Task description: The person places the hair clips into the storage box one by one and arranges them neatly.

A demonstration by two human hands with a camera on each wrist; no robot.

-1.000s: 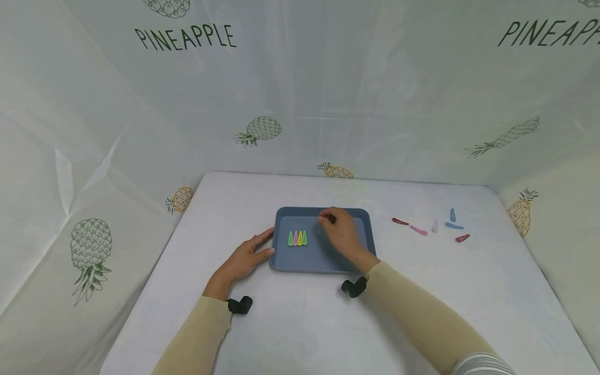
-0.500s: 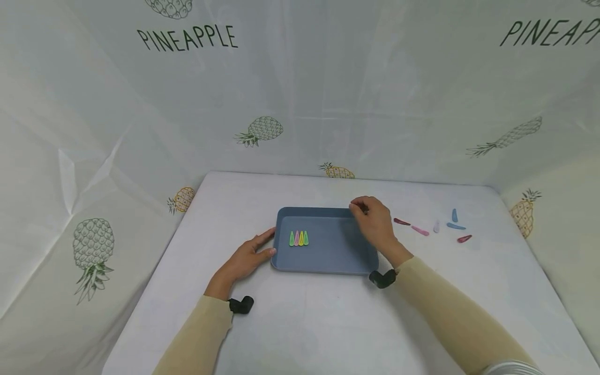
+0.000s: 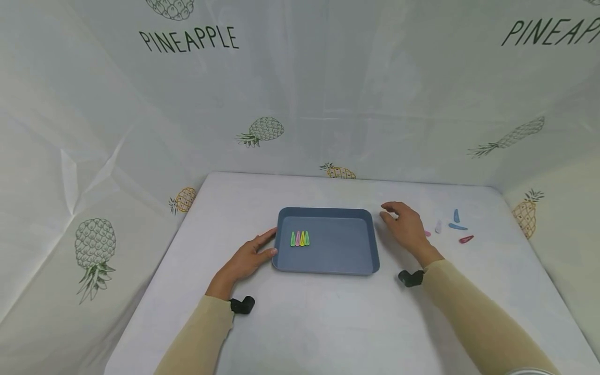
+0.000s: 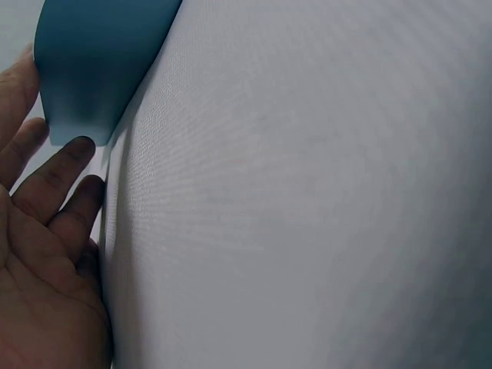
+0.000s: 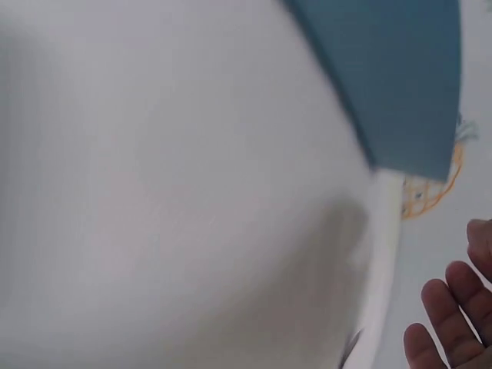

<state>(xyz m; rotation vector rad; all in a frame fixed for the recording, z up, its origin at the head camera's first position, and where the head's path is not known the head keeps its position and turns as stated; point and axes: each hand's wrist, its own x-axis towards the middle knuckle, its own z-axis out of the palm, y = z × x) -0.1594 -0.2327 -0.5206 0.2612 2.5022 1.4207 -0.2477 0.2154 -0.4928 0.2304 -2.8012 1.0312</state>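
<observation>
A blue-grey tray (image 3: 342,250) lies on the table with several snap hair clips in a row near its left side: green, a pink hair clip (image 3: 297,239), yellow and green. My left hand (image 3: 244,259) rests against the tray's left edge, its fingers fairly straight, as the left wrist view also shows. Just past the tray's right edge, my right hand (image 3: 407,227) hovers over the table with relaxed fingers and nothing between them. It hides one dark red clip and most of a pink hair clip (image 3: 427,234).
Right of that hand lie loose clips: a pale lilac hair clip (image 3: 438,226), two blue ones, including the lower blue hair clip (image 3: 458,226), and a dark red hair clip (image 3: 466,239). A pineapple-print sheet (image 3: 398,104) hangs behind the white table (image 3: 300,323).
My right hand has moved right, from over the tray to beside its right edge, now covering clips that showed before. The left hand stays at the tray's left edge.
</observation>
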